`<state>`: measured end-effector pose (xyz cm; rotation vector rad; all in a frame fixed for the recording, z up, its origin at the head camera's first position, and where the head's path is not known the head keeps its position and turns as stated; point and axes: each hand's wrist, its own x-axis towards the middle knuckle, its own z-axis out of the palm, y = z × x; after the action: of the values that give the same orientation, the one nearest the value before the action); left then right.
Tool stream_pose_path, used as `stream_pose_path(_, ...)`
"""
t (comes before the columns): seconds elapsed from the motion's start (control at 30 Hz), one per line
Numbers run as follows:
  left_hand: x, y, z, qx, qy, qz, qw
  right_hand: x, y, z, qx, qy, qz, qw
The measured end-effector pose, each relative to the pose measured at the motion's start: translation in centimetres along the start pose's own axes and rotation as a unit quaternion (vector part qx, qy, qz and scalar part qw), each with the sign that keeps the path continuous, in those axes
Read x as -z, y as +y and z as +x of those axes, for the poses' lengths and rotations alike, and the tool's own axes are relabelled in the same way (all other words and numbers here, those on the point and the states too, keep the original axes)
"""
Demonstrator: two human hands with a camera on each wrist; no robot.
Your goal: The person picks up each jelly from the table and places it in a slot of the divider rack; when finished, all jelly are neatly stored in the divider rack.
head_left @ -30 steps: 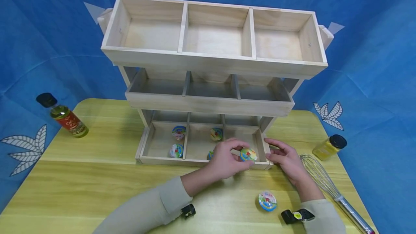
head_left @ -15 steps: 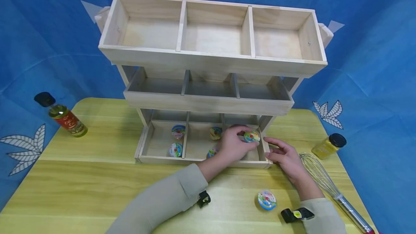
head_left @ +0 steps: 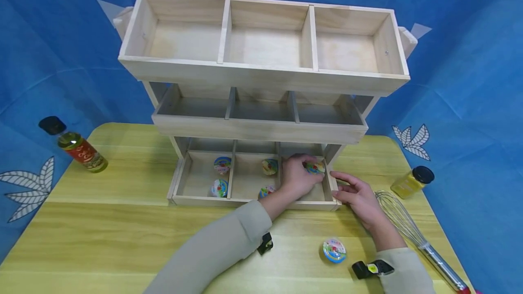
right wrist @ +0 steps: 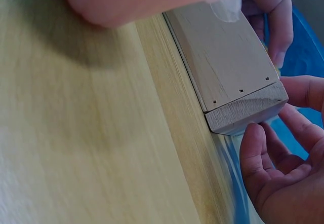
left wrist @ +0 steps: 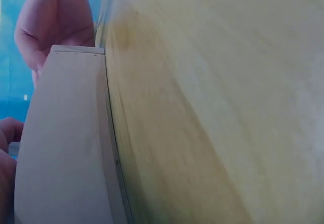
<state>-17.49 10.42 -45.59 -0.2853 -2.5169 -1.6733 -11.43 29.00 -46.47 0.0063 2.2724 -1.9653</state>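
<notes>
In the head view my left hand (head_left: 300, 178) pinches a small jelly cup (head_left: 315, 167) with a printed lid, inside the right compartment of the bottom tier of a wooden shelf (head_left: 265, 128). The cup's underside is hidden. My right hand (head_left: 361, 198) touches the right end of that tier with loosely bent fingers; the right wrist view shows its fingertips against the end board (right wrist: 248, 108). Two jelly cups (head_left: 219, 188) sit in the left compartment and two more (head_left: 269, 166) in the middle one. Another jelly cup (head_left: 334, 250) stands on the table in front of my right hand.
A whisk (head_left: 408, 226) lies right of my right forearm, with a yellow jar (head_left: 411, 182) behind it. An oil bottle (head_left: 79, 149) stands far left. The upper tiers overhang the bottom one. Blue cloth (head_left: 461, 58) hangs behind the table (head_left: 102, 235).
My left hand has carried the jelly cup from above the bottom tier's front edge back and down into the right compartment. My right hand has stayed at the tier's end.
</notes>
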Motion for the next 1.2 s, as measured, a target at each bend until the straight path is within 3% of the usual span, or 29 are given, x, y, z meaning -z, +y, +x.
stream_pose_path(0.2, -0.5, -0.3, 0.2, 0.007, -0.009, 0.007, 0.9999, -0.1, 0.0, 0.0, 0.0, 0.001, 0.0, 1.0)
stream_pose_path(0.63, -1.3, -1.0, 0.4, 0.008, -0.011, 0.076, 0.997, -0.1, -0.1, -0.1, -0.006, 0.005, 0.004, 1.0)
stream_pose_path(1.2, -1.1, -1.1, 0.4, 0.044, -0.044, 0.085, 0.9944, 0.0, 0.0, 0.0, -0.006, 0.002, 0.001, 1.0)
